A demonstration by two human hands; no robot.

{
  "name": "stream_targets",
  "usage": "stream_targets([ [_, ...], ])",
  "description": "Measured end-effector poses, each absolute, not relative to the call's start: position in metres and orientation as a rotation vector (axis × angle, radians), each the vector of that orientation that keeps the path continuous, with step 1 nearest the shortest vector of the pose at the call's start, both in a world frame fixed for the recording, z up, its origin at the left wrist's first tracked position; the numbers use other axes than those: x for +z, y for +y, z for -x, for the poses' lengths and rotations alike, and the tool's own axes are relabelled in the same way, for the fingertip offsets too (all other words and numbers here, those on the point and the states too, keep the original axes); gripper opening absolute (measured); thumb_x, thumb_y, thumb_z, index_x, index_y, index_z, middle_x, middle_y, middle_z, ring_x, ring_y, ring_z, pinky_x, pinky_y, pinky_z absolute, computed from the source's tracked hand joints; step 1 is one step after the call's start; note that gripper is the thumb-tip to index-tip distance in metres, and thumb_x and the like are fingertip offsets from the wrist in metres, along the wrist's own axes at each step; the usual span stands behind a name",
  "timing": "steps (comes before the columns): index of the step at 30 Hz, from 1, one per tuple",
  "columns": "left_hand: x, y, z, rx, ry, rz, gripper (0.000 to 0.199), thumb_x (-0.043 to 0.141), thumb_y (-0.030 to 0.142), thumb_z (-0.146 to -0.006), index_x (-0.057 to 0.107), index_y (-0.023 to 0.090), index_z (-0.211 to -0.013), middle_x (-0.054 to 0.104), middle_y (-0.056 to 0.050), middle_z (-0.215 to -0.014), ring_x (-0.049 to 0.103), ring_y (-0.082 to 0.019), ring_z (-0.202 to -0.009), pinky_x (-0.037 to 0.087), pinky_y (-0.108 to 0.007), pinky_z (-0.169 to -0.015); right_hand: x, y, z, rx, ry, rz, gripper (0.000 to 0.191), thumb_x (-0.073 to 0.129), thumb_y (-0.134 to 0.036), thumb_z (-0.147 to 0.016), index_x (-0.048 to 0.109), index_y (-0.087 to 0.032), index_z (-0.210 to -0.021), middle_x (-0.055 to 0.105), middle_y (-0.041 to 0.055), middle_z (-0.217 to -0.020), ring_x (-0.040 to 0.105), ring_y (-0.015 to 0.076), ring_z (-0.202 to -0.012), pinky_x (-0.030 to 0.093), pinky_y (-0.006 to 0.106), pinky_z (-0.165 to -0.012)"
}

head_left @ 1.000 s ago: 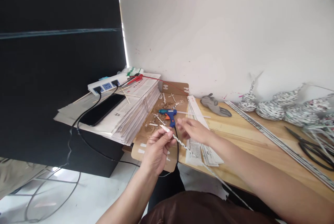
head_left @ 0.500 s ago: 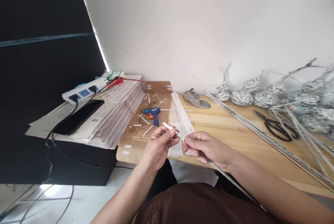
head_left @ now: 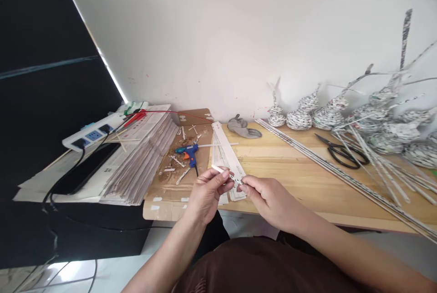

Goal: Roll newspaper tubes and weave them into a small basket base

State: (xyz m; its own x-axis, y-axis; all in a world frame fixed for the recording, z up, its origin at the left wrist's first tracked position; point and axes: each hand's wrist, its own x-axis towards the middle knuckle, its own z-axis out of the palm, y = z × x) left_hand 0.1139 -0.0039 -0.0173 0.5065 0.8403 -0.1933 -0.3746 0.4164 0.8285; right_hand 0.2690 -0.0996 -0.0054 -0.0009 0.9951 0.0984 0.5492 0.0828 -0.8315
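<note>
Between my two hands is a thin rolled paper tube (head_left: 219, 169), white with dark print. My left hand (head_left: 207, 193) pinches it between thumb and fingers, and its pale end sticks out up and to the left. My right hand (head_left: 269, 199) has its thumb and fingers closed on the other end, close to my left fingertips. Long paper strips (head_left: 228, 146) lie on the table just beyond my hands. A blue glue gun (head_left: 192, 155) rests on a cardboard sheet (head_left: 167, 208) among paper scraps.
At the left, a stack of paper (head_left: 139, 161) bears a power strip (head_left: 92, 134) and a black phone (head_left: 87, 168). To the right are black scissors (head_left: 348, 154), long paper tubes (head_left: 321, 165) and several woven paper gourds (head_left: 329, 116). A grey glove (head_left: 244, 126) lies near the wall.
The view has turned to the right. My right hand has rolled over, its back now more in view, and the long rod that ran below it no longer shows.
</note>
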Motion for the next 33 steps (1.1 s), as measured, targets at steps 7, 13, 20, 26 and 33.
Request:
stream_targets([
  [7,-0.024,-0.006,-0.119,0.733,0.674,-0.814,0.020,0.082,0.023,-0.065,0.072,0.010,-0.077,0.067,-0.005,-0.082,0.062,-0.007,-0.063,0.057,-0.017,-0.062,-0.028,-0.091,-0.288,1.822,-1.143,1.050,0.038,0.041,-0.052,-0.093,0.054,-0.017,-0.084,0.032,-0.0099,-0.046,0.032,0.0072,-0.033,0.028,0.021,-0.037],
  [13,-0.034,-0.005,-0.120,0.769,0.729,-0.780,0.016,0.082,0.022,-0.065,0.071,0.012,-0.071,0.067,-0.003,-0.083,0.063,-0.007,-0.066,0.058,-0.018,-0.064,-0.027,-0.102,-0.278,0.985,-1.530,1.498,0.029,0.048,-0.044,-0.092,0.057,-0.018,-0.083,0.053,-0.0020,-0.065,0.049,0.0108,-0.057,0.036,0.023,-0.057],
  [20,-0.039,-0.005,-0.121,0.747,0.745,-0.819,0.018,0.084,0.022,-0.062,0.071,0.011,-0.069,0.066,-0.003,-0.084,0.062,-0.007,-0.064,0.057,-0.016,-0.062,-0.031,-0.104,-0.282,1.197,-1.470,1.424,0.039,0.037,-0.044,-0.097,0.062,-0.016,-0.084,0.050,-0.0026,-0.056,0.045,0.0102,-0.050,0.036,0.023,-0.055],
  [26,-0.043,-0.008,-0.120,0.731,0.761,-0.794,0.021,0.087,0.022,-0.057,0.071,0.011,-0.066,0.067,-0.003,-0.080,0.062,-0.007,-0.063,0.056,-0.015,-0.057,-0.049,-0.104,-0.289,1.765,-1.153,1.094,0.043,0.042,-0.053,-0.092,0.060,-0.015,-0.084,0.036,-0.0081,-0.048,0.037,0.0088,-0.037,0.034,0.023,-0.044],
  [33,-0.048,-0.005,-0.120,0.767,0.813,-0.792,0.024,0.087,0.023,-0.057,0.073,0.012,-0.072,0.068,-0.003,-0.081,0.065,-0.009,-0.066,0.058,-0.017,-0.061,-0.038,-0.116,-0.283,0.818,-1.507,1.535,0.031,0.048,-0.038,-0.093,0.063,-0.016,-0.077,0.053,-0.0014,-0.067,0.046,0.0097,-0.062,0.033,0.023,-0.060],
])
